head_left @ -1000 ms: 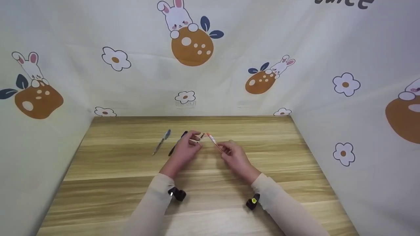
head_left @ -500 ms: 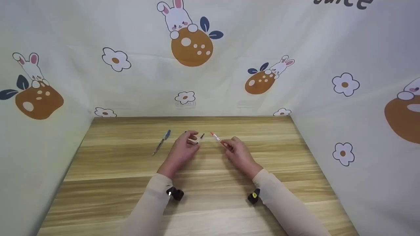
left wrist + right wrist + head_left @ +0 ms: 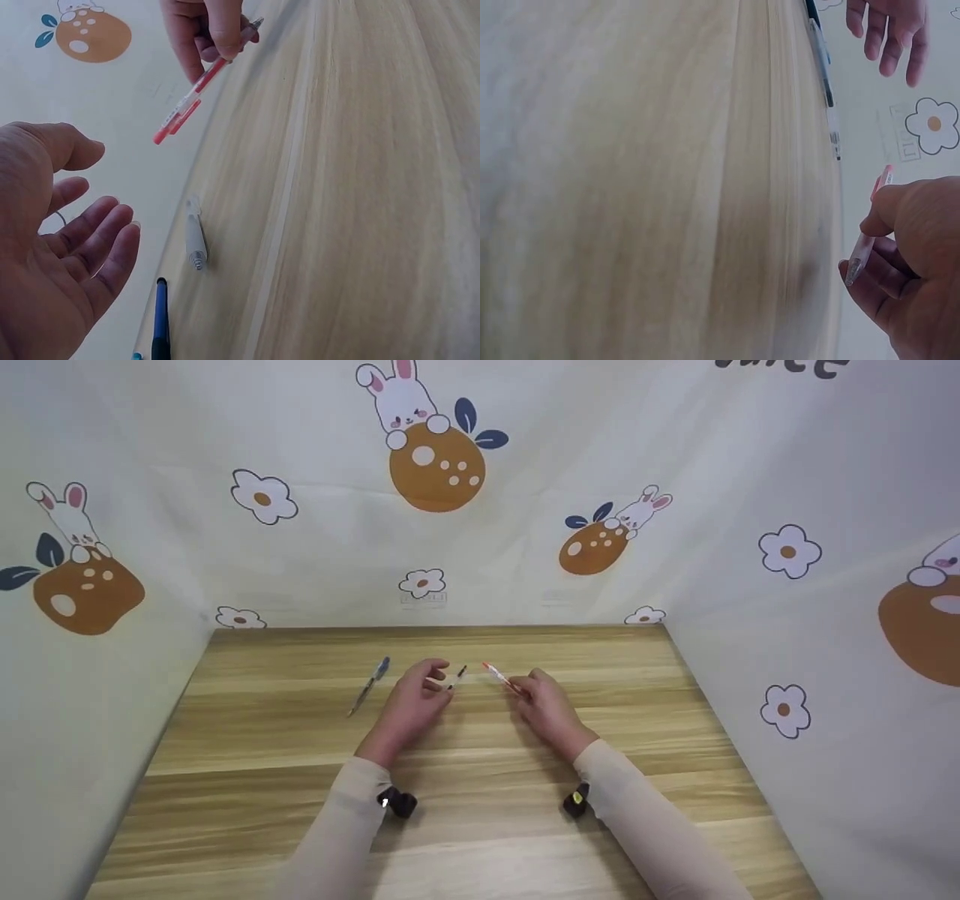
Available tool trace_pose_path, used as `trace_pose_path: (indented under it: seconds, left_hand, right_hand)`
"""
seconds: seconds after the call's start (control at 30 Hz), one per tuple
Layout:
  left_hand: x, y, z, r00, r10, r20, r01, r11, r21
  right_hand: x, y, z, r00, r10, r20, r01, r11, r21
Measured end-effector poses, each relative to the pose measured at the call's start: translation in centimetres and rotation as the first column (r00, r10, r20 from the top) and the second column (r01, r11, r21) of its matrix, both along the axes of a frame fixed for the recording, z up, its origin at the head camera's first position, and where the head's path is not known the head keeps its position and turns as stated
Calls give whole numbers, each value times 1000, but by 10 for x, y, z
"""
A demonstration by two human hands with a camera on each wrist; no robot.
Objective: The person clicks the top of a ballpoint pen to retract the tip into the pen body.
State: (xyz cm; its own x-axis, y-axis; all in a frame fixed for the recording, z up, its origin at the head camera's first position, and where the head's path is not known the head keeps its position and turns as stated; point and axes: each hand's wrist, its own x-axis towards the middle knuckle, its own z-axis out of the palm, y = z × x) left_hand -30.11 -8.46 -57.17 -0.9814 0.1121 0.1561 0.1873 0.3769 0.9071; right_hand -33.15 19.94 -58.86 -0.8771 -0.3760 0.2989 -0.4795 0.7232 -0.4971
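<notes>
My right hand pinches a clear-barrelled pen with a red end between thumb and fingers. In the left wrist view the red end of that pen slants down and left, above the table. My left hand holds nothing; its fingers are loosely bent in the left wrist view. Beside its fingertips lies a white pen with a dark end. The left wrist view also shows a dark blue pen near this hand; in the head view the hand hides it.
A clear pen with a blue end lies on the wooden table, left of my left hand. A light cloth printed with rabbits, oranges and flowers stands along the table's back and sides.
My right hand has moved right and slightly away with the red pen, which tilts further left. My left hand has shifted a little left, covering the dark blue pen and showing more of the white one.
</notes>
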Motion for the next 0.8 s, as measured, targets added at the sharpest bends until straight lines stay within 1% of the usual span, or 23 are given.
trace_pose_path:
  seconds: [0.27,0.6,0.8]
  left_hand:
    - [1,-2,-2,1000,-11,0,11,1000,-3]
    - [2,-4,-1,1000,-14,16,14,1000,8]
    - [2,-5,-3,1000,-10,17,10,1000,9]
  right_hand:
    - [-4,3,0,997,-22,67,20,1000,18]
    - [-12,5,-4,996,-42,81,38,998,53]
    - [-13,3,-3,998,-40,56,36,997,73]
